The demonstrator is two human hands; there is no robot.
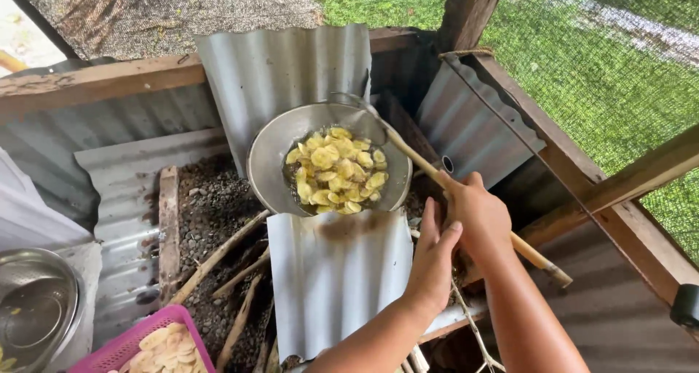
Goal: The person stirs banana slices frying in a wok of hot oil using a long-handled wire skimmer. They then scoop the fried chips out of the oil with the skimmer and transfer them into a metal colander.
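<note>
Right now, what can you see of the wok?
The wok is a round, shallow pan of dull grey metal with a thin rim, tilted a little toward the camera. It sits over a firewood pit, boxed in by corrugated sheets in front and behind. Pale yellow slices float in dark oil at its middle. A long wooden stick, gripped by the right hand, ends in a metal head resting at the far right rim. The left hand is near but does not touch it.
</note>
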